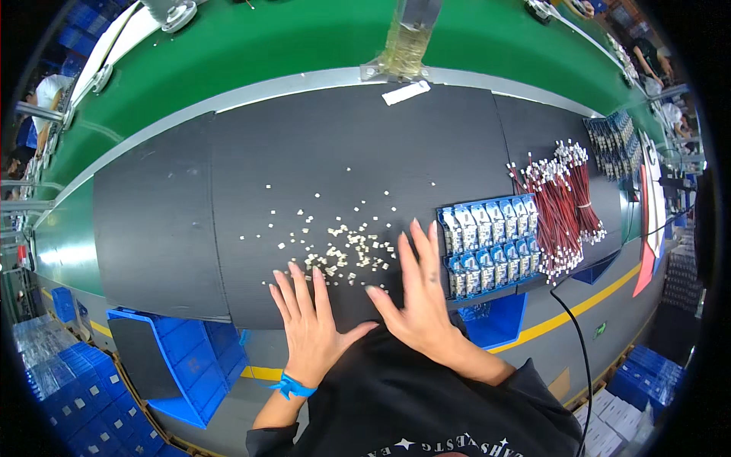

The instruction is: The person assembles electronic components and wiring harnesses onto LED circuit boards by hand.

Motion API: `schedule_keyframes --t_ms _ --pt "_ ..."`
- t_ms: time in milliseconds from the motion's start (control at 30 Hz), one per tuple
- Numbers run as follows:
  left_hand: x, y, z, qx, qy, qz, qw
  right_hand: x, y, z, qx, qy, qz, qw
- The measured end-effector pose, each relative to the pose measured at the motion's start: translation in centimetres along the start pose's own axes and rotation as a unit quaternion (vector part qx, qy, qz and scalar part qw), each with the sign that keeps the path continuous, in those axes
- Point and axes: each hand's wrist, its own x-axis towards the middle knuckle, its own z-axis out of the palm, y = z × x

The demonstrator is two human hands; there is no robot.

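Many small cream-white block-like parts (333, 251) lie loosely scattered on the black mat (304, 145). At their near edge is my left hand (308, 324), fingers spread and palm down, a blue band tied round its wrist. My right hand (420, 305) is spread out too, at the right side of the scatter. Its fingertips come close to the left edge of blue circuit boards (491, 244), laid in two rows and carrying white components. Neither hand holds anything that I can see. Whether the fingertips touch the mat, I cannot tell.
Red wire leads (560, 209) with white plugs lie bundled beside the boards. More boards (613, 145) are stacked at the far right. A taped metal post (407, 46) rises behind the mat. Blue bins (186, 358) stand below the front edge; a black cable (582, 343) hangs at right.
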Motion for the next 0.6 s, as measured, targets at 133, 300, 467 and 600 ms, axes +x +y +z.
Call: schedule_keyframes --t_ms 133,300,467,600 --pt "1.2 -1.7 -1.1 0.014 -0.006 -0.004 1.0 2.1 1.7 3.2 -0.125 0.041 -0.006 0.991" --pt "3.3 -5.0 -2.5 0.047 0.036 0.0 0.998 5.7 2.0 4.1 -0.17 0.124 0.028 0.977" --pt "6.4 -7.9 -2.8 0.065 0.065 0.005 0.996 8.1 2.4 4.7 -0.169 0.113 0.039 0.978" --pt "9.1 -7.6 -2.2 0.025 0.055 0.063 0.996 9.0 2.2 4.7 -0.117 0.077 -0.075 0.987"
